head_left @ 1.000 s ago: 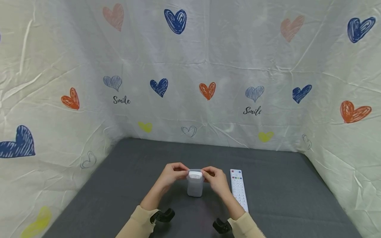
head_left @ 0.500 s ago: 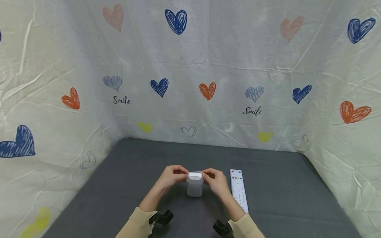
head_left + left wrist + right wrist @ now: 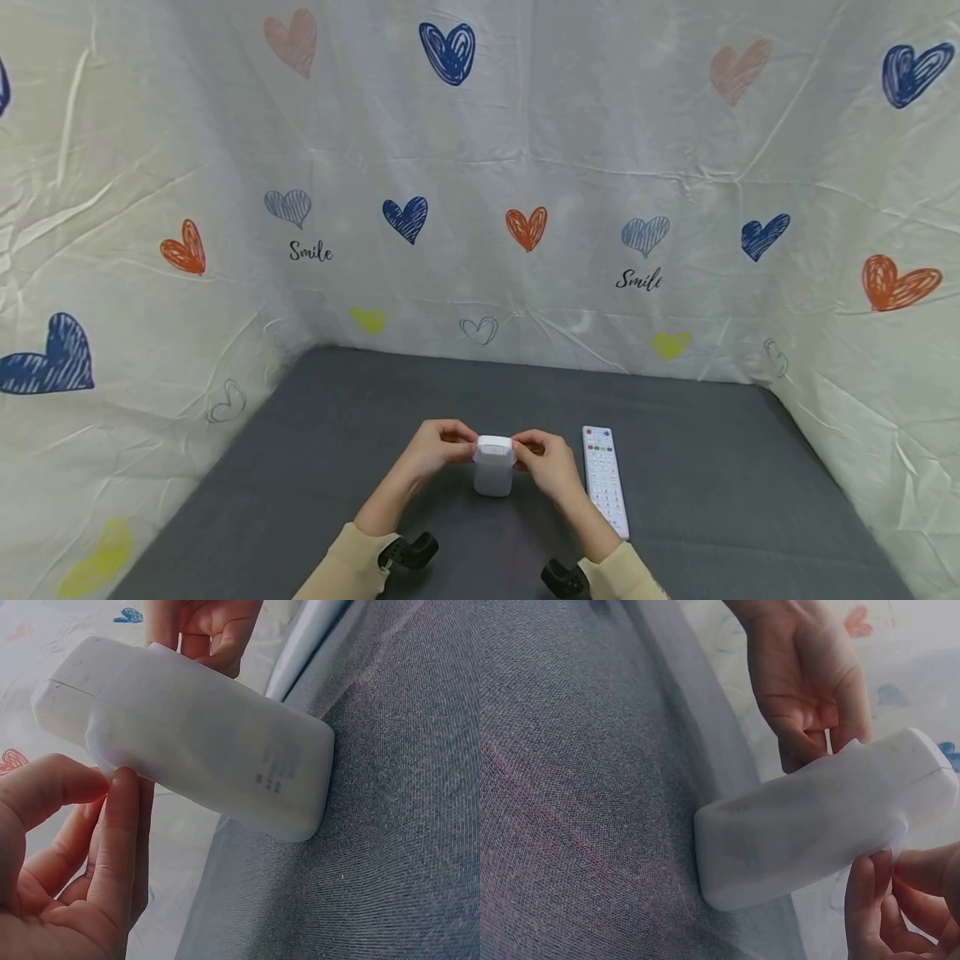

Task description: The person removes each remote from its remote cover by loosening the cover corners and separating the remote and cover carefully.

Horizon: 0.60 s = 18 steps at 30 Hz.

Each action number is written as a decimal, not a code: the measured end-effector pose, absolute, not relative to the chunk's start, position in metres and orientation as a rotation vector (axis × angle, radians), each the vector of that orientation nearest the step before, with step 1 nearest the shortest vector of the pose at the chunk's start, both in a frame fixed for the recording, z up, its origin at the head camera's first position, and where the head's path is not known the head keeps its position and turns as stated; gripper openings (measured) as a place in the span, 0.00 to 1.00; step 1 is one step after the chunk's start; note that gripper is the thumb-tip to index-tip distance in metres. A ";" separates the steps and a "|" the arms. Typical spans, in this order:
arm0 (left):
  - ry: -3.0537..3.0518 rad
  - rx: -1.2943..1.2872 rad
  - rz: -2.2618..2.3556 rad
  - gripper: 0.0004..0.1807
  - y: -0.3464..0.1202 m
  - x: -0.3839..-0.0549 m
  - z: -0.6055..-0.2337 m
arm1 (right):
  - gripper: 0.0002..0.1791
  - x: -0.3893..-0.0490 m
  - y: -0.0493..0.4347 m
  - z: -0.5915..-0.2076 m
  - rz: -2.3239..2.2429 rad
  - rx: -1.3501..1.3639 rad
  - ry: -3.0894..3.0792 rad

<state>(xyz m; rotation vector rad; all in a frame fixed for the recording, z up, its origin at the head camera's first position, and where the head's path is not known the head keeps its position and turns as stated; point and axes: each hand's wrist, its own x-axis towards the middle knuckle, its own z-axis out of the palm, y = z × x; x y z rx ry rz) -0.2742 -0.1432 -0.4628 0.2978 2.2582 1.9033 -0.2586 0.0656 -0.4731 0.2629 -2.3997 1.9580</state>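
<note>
A white, flat, rounded container (image 3: pixel 495 444) with a seam across its top part stands upright on the grey cloth. A translucent sleeve (image 3: pixel 217 742) wraps its lower body, and blurred dark print shows through in the left wrist view. The container's top (image 3: pixel 930 776) sticks out above the sleeve's rim. My left hand (image 3: pixel 435 448) pinches the rim on the left side with thumb and fingers. On the opposite side my right hand (image 3: pixel 551 465) pinches the rim likewise. Whether the sleeve has buttons or openings cannot be told.
A white remote control (image 3: pixel 604 482) with many small buttons lies flat on the dark grey cloth (image 3: pixel 712 492), right beside the right forearm. White curtains (image 3: pixel 570 108) printed with hearts stand behind and at both sides.
The sleeve's rim stood above the container's top a second ago; now it sits lower and the white top shows clear of it. Both hands have come slightly down with the rim.
</note>
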 end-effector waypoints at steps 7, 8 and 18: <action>2.308 0.290 1.852 0.06 -0.141 -0.270 -0.456 | 0.09 -0.254 0.065 -0.469 1.934 0.257 -2.405; 2.311 0.284 1.851 0.06 -0.141 -0.273 -0.460 | 0.09 -0.254 0.065 -0.470 1.929 0.251 -2.410; 2.343 0.258 1.828 0.05 -0.141 -0.278 -0.469 | 0.08 -0.255 0.064 -0.480 1.839 0.223 -2.432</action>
